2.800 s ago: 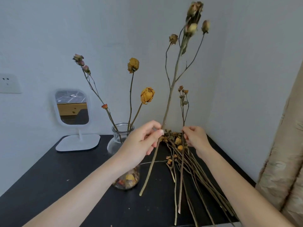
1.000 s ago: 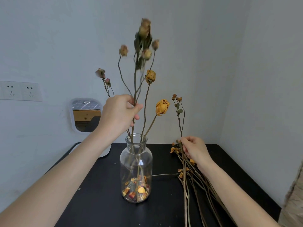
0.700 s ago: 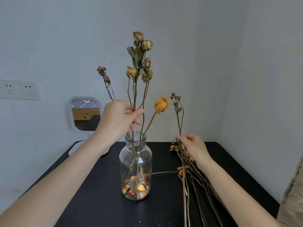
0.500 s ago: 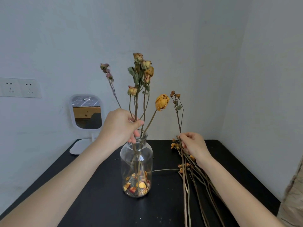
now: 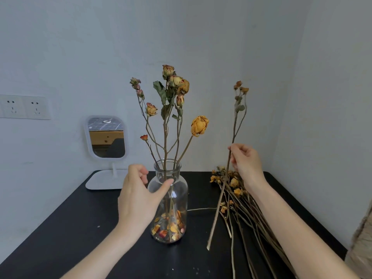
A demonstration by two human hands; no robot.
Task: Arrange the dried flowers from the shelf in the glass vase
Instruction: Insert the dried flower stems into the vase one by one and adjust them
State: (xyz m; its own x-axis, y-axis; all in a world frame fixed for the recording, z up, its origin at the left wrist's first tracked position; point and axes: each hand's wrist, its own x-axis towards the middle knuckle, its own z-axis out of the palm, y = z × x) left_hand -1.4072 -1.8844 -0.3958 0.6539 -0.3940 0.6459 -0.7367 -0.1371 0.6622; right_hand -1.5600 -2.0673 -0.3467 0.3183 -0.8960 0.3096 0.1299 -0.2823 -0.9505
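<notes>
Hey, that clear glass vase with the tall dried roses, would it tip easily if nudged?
Probably steady: the clear glass vase stands wide-bodied on the black table. Its tall dried roses rise far above the narrow neck, so a high push might rock it. Glass would likely break if toppled.

One glass vase [image 5: 168, 198] stands at the centre of the frame, with four dried stems [image 5: 165, 137] rising from its neck. One single stem [image 5: 216, 214] is pinched in the right hand [image 5: 244, 162] at centre right. The heap of stems [image 5: 247, 208] on the bench [image 5: 80, 228] at lower right is too tangled to count. One mirror [image 5: 106, 137] and two wall sockets [image 5: 36, 107] show at left.
</notes>
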